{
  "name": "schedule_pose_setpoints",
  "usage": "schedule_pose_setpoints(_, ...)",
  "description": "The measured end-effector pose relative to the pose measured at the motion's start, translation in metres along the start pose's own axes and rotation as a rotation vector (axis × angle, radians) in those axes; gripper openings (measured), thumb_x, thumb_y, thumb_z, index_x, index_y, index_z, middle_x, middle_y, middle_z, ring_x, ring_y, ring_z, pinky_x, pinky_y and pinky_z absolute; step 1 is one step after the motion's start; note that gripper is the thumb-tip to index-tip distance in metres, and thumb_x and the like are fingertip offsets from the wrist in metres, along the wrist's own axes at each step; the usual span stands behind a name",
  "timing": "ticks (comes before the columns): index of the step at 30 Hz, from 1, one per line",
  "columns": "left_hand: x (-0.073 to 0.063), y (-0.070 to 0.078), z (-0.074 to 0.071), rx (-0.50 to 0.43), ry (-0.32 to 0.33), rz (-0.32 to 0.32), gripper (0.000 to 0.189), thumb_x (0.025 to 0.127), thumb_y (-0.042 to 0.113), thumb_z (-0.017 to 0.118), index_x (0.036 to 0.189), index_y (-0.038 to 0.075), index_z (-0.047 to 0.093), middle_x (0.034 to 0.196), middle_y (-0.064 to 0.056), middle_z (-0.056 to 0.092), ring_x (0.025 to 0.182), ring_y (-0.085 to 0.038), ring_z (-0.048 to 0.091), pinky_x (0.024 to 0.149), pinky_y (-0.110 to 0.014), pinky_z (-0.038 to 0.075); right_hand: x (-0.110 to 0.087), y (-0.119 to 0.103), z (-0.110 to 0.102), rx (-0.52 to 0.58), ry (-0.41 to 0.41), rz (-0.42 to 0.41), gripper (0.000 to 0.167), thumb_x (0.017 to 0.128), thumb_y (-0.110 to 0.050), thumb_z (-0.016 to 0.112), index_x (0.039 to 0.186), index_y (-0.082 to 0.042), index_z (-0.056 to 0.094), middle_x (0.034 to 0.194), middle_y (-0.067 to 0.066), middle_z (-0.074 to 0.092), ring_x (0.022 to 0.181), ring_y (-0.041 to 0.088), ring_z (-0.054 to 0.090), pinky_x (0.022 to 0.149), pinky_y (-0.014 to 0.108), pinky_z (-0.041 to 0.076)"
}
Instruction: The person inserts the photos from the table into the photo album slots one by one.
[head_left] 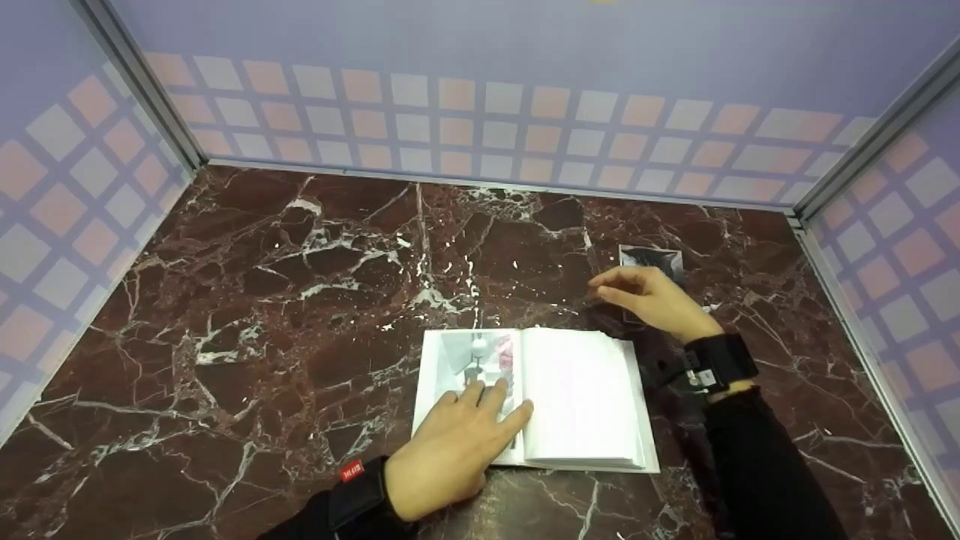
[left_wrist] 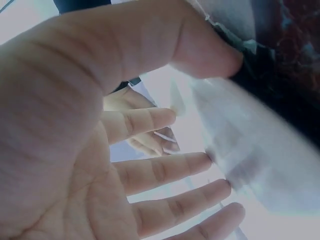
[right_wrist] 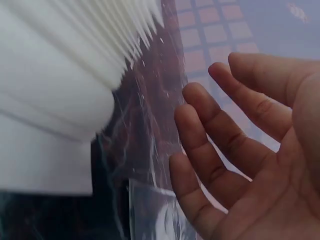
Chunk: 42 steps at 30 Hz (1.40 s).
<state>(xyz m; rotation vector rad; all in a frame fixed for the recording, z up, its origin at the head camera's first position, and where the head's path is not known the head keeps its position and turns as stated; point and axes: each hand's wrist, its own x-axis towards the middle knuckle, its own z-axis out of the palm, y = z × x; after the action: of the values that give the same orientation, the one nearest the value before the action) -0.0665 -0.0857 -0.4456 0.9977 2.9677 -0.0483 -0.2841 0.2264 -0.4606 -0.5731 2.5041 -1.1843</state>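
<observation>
A small photo album (head_left: 577,397) lies open, a printed picture with a pink patch on its left page (head_left: 450,367) and plain white leaves on its right. My left hand (head_left: 457,439) rests over the left page, fingers spread and thumb beside the spine. Beyond the album's upper right corner is my right hand (head_left: 649,296), its fingers loosely bent and nothing between them. Partly hidden behind that hand is a glossy dark picture card (head_left: 634,256) with a pale border. The right wrist view shows the album's fanned leaf edges (right_wrist: 135,50) left of the fingers.
The album and card lie on a dark red marbled table (head_left: 300,360). A lilac back panel (head_left: 487,112) with pink and white squares rises at the far edge, and similar side panels (head_left: 67,187) stand left and right. Metal posts (head_left: 142,82) mark the corners.
</observation>
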Motion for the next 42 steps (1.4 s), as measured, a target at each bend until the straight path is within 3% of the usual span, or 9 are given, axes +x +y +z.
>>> schedule_pose_setpoints(5,0.000,-0.005,-0.003,-0.023,0.001,0.017,0.090,0.077,0.038,0.091,0.156,0.025,0.050,0.154,-0.012,0.057,0.132,-0.030,0.060,0.096,-0.047,0.054,-0.013,0.007,-0.014,-0.021,0.120,0.063,0.037,0.109,-0.031,0.064,0.135,-0.006,0.071,0.130,0.017,0.075,0.109,0.028,0.071,0.088,0.027,0.056)
schedule_pose_setpoints(9,0.004,-0.007,-0.004,-0.087,0.053,0.039,0.074,0.085,0.038,0.084,0.152,0.023,0.055,0.149,-0.009,0.061,0.130,-0.029,0.062,0.098,-0.048,0.055,-0.024,0.013,-0.024,-0.101,0.243,0.111,0.038,0.108,-0.035,0.065,0.133,-0.007,0.072,0.125,0.017,0.076,0.099,0.018,0.068,0.082,0.023,0.052)
schedule_pose_setpoints(12,0.009,-0.005,-0.003,-0.121,0.114,0.042,0.058,0.094,0.035,0.077,0.147,0.021,0.060,0.146,-0.009,0.064,0.130,-0.028,0.064,0.102,-0.048,0.057,-0.032,0.019,-0.030,-0.165,0.319,0.160,0.042,0.107,-0.037,0.066,0.135,-0.005,0.070,0.124,0.021,0.075,0.099,0.020,0.067,0.086,0.029,0.050)
schedule_pose_setpoints(14,0.013,-0.004,-0.003,-0.134,0.147,0.032,0.051,0.099,0.035,0.073,0.145,0.019,0.062,0.147,-0.011,0.064,0.132,-0.029,0.065,0.107,-0.049,0.057,-0.036,0.023,-0.033,-0.193,0.349,0.201,0.048,0.107,-0.038,0.066,0.139,-0.003,0.067,0.125,0.024,0.072,0.104,0.029,0.067,0.091,0.041,0.052)
schedule_pose_setpoints(18,0.021,0.001,-0.003,-0.162,0.141,0.005,0.054,0.104,0.042,0.068,0.150,0.016,0.060,0.157,-0.015,0.058,0.140,-0.031,0.062,0.116,-0.051,0.053,-0.040,0.032,-0.037,-0.250,0.360,0.276,0.063,0.106,-0.043,0.067,0.146,0.004,0.058,0.128,0.033,0.067,0.115,0.048,0.063,0.105,0.066,0.045)
schedule_pose_setpoints(21,0.025,0.004,-0.002,-0.179,0.100,-0.004,0.061,0.104,0.048,0.065,0.155,0.016,0.055,0.163,-0.018,0.051,0.146,-0.034,0.057,0.119,-0.052,0.051,-0.041,0.037,-0.037,-0.294,0.357,0.312,0.073,0.104,-0.046,0.068,0.148,0.011,0.053,0.133,0.038,0.064,0.124,0.055,0.059,0.113,0.072,0.039)
schedule_pose_setpoints(29,0.035,0.012,0.001,-0.209,0.023,-0.011,0.070,0.103,0.055,0.064,0.160,0.018,0.050,0.167,-0.021,0.046,0.151,-0.037,0.052,0.124,-0.052,0.046,-0.040,0.045,-0.030,-0.342,0.306,0.395,0.090,0.099,-0.048,0.074,0.154,0.016,0.042,0.147,0.044,0.047,0.142,0.059,0.039,0.122,0.071,0.032)
schedule_pose_setpoints(37,0.040,0.019,0.004,-0.168,0.052,0.001,0.063,0.101,0.054,0.068,0.153,0.018,0.057,0.161,-0.024,0.051,0.146,-0.040,0.056,0.121,-0.051,0.050,-0.038,0.048,-0.027,-0.332,0.325,0.371,0.084,0.096,-0.040,0.080,0.151,0.014,0.048,0.127,0.036,0.061,0.121,0.054,0.058,0.110,0.067,0.046)
schedule_pose_setpoints(42,0.041,0.021,0.006,-0.158,0.058,-0.004,0.061,0.100,0.053,0.070,0.149,0.018,0.058,0.160,-0.024,0.051,0.145,-0.040,0.057,0.119,-0.051,0.052,-0.036,0.046,-0.027,-0.302,0.349,0.390,0.087,0.093,-0.034,0.084,0.155,0.012,0.043,0.131,0.038,0.061,0.124,0.055,0.057,0.113,0.067,0.045)
